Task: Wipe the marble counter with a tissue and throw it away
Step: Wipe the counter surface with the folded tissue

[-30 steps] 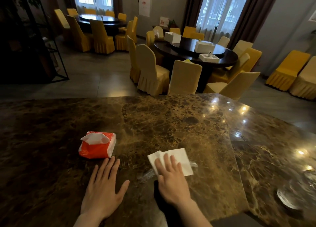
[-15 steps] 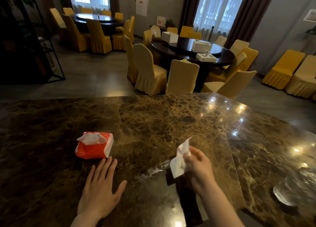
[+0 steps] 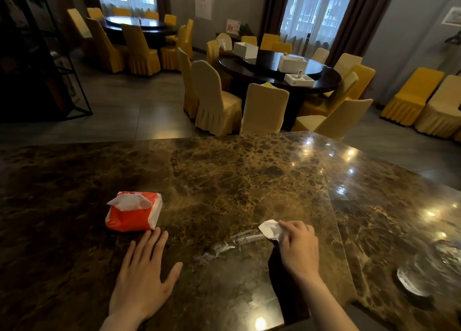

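On the brown veined marble bench [image 3: 249,181], your right hand [image 3: 298,249] is clenched on one crumpled white tissue [image 3: 270,229], pressed down near a wet streak [image 3: 232,243]. Your left hand [image 3: 144,275] lies flat and released, just near of one orange tissue pack [image 3: 133,214]. Two dark round dining tables [image 3: 282,73] with yellow-covered chairs stand far beyond.

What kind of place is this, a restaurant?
Most likely a restaurant or banquet hall. Beyond the marble counter stand large round dining tables, ringed by chairs in yellow and cream fabric covers, with spare covered chairs lined along the wall.
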Motion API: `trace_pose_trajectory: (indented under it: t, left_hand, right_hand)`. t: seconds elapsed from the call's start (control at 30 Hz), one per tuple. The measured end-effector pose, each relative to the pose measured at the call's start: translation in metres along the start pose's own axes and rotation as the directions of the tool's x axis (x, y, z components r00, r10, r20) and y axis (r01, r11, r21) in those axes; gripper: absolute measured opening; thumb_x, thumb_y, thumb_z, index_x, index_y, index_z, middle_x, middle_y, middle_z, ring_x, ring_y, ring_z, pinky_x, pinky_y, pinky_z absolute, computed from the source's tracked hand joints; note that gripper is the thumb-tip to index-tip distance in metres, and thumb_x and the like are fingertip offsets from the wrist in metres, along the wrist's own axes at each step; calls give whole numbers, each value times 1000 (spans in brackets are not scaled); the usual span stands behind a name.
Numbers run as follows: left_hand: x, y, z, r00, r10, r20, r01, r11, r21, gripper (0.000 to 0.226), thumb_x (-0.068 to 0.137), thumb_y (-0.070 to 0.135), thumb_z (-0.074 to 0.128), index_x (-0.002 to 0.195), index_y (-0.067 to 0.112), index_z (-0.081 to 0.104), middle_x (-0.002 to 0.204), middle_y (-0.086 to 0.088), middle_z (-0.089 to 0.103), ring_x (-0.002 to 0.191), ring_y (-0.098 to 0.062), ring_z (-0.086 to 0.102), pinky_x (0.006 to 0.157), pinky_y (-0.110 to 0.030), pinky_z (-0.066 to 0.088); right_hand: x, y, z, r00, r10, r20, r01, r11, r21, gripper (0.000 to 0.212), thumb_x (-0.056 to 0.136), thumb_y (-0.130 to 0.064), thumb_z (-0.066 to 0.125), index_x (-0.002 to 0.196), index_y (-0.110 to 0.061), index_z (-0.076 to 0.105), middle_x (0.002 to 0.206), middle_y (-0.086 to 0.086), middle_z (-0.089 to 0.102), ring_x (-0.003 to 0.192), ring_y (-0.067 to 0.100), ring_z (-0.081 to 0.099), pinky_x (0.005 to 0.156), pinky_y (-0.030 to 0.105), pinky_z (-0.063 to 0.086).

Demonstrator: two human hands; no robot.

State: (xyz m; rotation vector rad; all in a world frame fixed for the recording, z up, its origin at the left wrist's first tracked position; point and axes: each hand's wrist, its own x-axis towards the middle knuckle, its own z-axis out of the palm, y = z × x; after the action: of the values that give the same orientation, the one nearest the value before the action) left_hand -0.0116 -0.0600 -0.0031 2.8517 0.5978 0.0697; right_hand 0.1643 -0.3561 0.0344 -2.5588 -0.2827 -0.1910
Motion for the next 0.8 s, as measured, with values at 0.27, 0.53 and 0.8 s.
trace_pose_trajectory:
  t: [0.27, 0.53, 0.8]
  left_hand:
    - [-1, -1, 1, 1000, 2, -2, -2, 1000, -9, 92, 84, 81, 6, 161, 31, 1, 169, 11, -6, 152, -7, -18, 127, -40, -8]
    - [0, -2, 3, 1000, 2, -7, -2, 1000, -7, 89, 87, 80, 11, 161, 32, 0, 169, 11, -6, 152, -6, -18, 126, -39, -9]
    - [0, 1, 0, 1000, 13, -19, -13, 1000, -21, 86, 91, 77, 22, 161, 31, 3, 170, 10, -2, 152, -7, -15, 127, -40, -6]
  right_hand:
    - [0, 3, 7, 995, -62, 81, 80, 967, -242, 27, 92, -7, 66, 117, -14, 71, 98, 4, 48, 88, 27, 51, 66, 35, 43]
    - [-24, -55, 43, 974, -178, 142, 201, 966, -162, 32, 98, -15, 56, 129, -10, 60, 147, 12, 46, 125, 29, 44, 102, 40, 49]
    - [-62, -85, 56, 848, -463, 257, 487, 872, -36, 14, 93, -23, 60, 102, -20, 70, 113, -4, 63, 105, 20, 55, 76, 33, 57]
